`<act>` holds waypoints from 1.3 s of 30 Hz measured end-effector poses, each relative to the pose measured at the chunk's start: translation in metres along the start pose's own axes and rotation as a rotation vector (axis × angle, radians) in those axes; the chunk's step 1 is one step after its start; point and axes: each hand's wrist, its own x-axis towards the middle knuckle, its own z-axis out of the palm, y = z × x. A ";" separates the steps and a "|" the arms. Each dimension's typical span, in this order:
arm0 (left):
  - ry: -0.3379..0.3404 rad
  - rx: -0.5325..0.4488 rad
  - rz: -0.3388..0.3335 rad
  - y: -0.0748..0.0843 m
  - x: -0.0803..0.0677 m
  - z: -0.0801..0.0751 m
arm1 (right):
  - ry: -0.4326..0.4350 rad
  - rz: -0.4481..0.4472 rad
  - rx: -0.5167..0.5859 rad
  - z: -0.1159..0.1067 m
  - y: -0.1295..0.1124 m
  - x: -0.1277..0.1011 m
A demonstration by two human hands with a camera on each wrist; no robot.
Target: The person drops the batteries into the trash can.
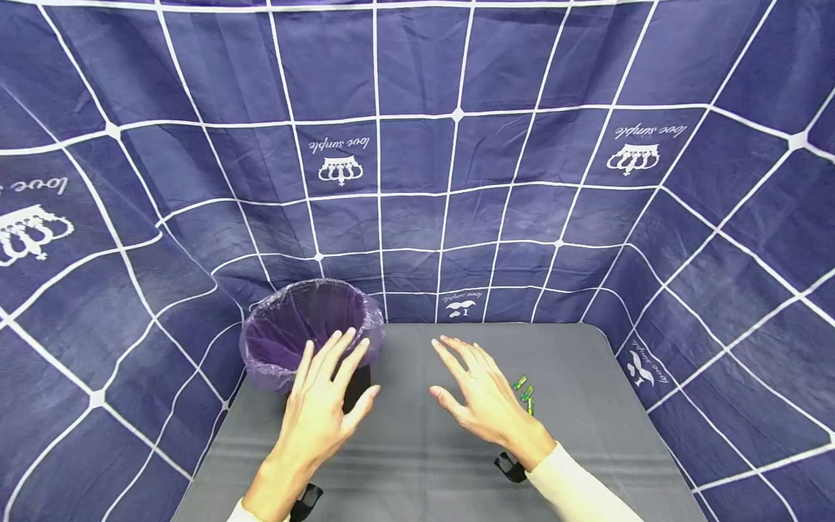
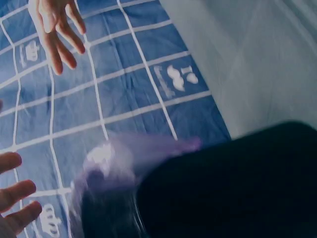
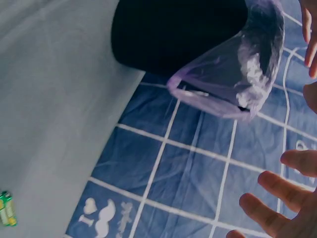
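Observation:
My left hand (image 1: 316, 409) is held up in front of a dark trash bin (image 2: 223, 193) lined with a translucent purple bag (image 1: 261, 362). Its fingers are spread and straight, with nothing in them. My right hand (image 1: 489, 402) hovers over the grey table, fingers extended and holding nothing. Just to the right of it lie three small green-and-yellow batteries (image 1: 527, 394) in a loose row on the tabletop. Part of that group, green batteries (image 3: 7, 209), shows at the left edge of the right wrist view.
The grey table (image 1: 424, 449) runs back to a blue curtain (image 1: 417, 159) with white grid lines, which also hangs at the left and right sides. The bin stands at the table's back left corner. Each wrist wears a black strap device (image 1: 510, 467).

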 end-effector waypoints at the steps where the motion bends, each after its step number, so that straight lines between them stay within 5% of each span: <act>1: 0.011 0.013 -0.021 -0.004 -0.001 -0.002 | 0.007 -0.014 0.004 0.002 -0.002 0.005; 11: 0.030 0.081 -0.310 -0.036 -0.016 -0.015 | -0.006 -0.078 0.065 0.022 -0.021 0.054; 14: 0.031 0.056 -0.349 -0.041 -0.019 -0.016 | -0.009 -0.089 0.086 0.026 -0.027 0.067; 26: 0.114 0.042 -0.274 -0.050 -0.026 -0.010 | -0.035 -0.112 0.117 0.049 -0.042 0.095; 39: 0.183 -0.023 -0.196 -0.053 -0.033 -0.003 | -0.028 -0.107 0.106 0.057 -0.037 0.100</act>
